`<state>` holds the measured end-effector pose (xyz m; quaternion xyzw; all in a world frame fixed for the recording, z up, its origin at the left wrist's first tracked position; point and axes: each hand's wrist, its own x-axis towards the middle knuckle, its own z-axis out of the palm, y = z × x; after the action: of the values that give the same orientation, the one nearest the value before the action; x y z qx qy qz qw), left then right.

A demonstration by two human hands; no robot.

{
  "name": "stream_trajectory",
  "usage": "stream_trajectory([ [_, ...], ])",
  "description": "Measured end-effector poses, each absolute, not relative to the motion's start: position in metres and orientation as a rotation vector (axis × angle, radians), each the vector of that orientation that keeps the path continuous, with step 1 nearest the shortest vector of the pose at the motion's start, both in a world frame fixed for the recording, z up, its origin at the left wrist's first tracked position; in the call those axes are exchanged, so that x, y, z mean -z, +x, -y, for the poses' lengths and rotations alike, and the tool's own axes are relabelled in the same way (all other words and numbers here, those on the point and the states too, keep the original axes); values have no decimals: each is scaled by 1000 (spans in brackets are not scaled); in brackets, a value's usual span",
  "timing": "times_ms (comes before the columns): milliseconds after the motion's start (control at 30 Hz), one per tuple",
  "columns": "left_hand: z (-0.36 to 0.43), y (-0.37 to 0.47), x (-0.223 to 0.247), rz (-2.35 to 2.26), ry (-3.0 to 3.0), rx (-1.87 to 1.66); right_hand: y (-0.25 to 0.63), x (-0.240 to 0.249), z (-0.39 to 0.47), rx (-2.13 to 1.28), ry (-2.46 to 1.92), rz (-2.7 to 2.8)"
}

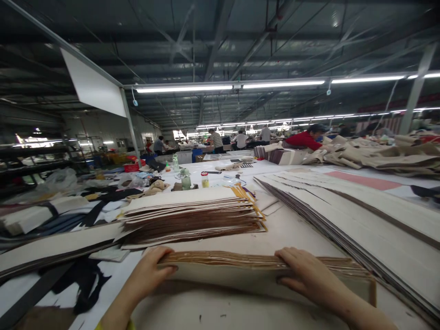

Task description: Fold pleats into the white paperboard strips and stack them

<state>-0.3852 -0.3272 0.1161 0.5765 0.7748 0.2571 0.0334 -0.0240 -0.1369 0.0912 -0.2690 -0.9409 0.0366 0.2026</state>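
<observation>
Close in front of me a stack of fabric panels (220, 260) stands on its long side, brown layered edges facing up and a pale face toward me. My left hand (151, 270) grips its left end, thumb on the near face and fingers over the top. Toward the right end, my right hand (302, 272) clasps the same stack in a like way. Just beyond lies a thick pile of cream and brown panels (185, 199), with yellow edges at its right end. The stack's underside is hidden.
Long layered strips (343, 206) cover the right of the white table (292, 229). Black scraps (84, 279) lie at left. A jar with a red lid (205, 179) and a green bottle (185, 179) stand farther back. A person in a red top (304, 139) leans over fabric beyond.
</observation>
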Motion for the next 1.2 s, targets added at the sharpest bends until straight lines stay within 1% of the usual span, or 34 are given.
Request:
stream_trajectory([
  [133, 319, -399, -96, -2254, 1536, -1092, -24, -74, 133, -20, -760, 2585],
  [267, 312, -409, -69, -1877, 1229, -1459, -23, -76, 135, -27, -746, 2604],
  [333, 309, -408, -58, -1657, 1156, -1545, -23, -80, 138, -44, -749, 2607],
  [400, 309, -405, -52, -1477, 1123, -1561, -24, -82, 142, -51, -744, 2607],
  [467, 310, -401, -51, -1410, 1084, -1570, -29, -83, 148, -59, -729, 2620],
  [567, 312, -394, -55, -1452, 1058, -1574, -38, -85, 156, -61, -740, 2662],
  [700, 309, -388, -55, -1488, 1188, -1428, -45, -90, 156, -97, -777, 2699],
  [867, 295, -386, -47, -1739, 1209, -1341, -51, -102, 151, -188, -830, 2815],
  [967, 292, -388, -46, -1787, 1177, -1316, -53, -111, 153, -207, -835, 2893],
  [1033, 295, -392, -48, -1721, 1161, -1337, -50, -119, 160, -236, -838, 2911],
  [1100, 301, -395, -50, -1561, 1113, -1356, -42, -129, 173, -321, -841, 2919],
  [1200, 310, -394, -57, -1303, 989, -1410, -23, -145, 198, -587, -846, 2869],
])
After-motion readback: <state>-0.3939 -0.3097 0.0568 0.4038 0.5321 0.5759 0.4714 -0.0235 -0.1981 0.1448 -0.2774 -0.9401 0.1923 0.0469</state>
